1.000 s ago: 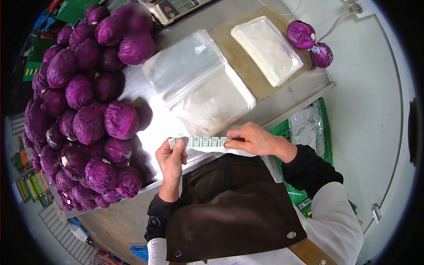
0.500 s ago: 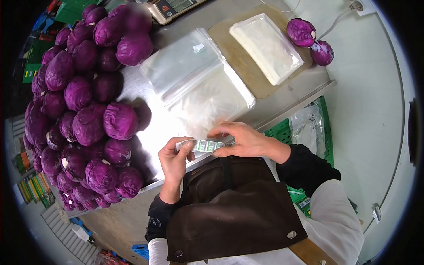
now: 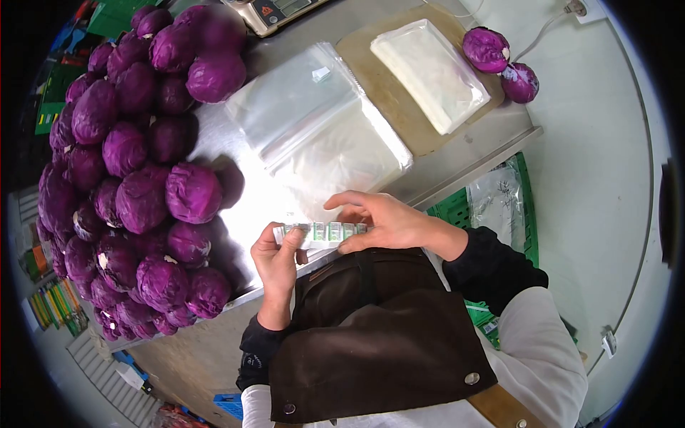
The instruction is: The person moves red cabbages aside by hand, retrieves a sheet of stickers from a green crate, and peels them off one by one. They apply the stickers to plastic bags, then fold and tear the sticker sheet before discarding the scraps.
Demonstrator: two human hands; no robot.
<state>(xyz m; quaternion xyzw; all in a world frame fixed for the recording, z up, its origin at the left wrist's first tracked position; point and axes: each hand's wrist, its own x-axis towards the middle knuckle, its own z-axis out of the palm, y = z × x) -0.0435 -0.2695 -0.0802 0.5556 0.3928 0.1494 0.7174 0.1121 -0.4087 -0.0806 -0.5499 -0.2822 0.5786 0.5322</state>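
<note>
A strip of small white-and-green labels (image 3: 334,232) stretches between my two hands, just above the table's front edge. My left hand (image 3: 277,260) pinches its left end between thumb and fingers. At the other end, my right hand (image 3: 389,225) has its thumb against the strip, with the fingers curled above. Beyond the hands lie stacks of clear plastic bags (image 3: 342,153), one small label (image 3: 321,73) resting on the far stack.
Red cabbages (image 3: 143,200) are heaped along the table's left side. A scale (image 3: 275,14) stands at the back. More bags (image 3: 428,75) lie on a brown board (image 3: 357,50), beside two cabbages (image 3: 486,50). A green crate (image 3: 528,214) stands below, right.
More of the label strip shows between my hands. My left hand has shifted slightly left, and the right fingers have moved a little up and left.
</note>
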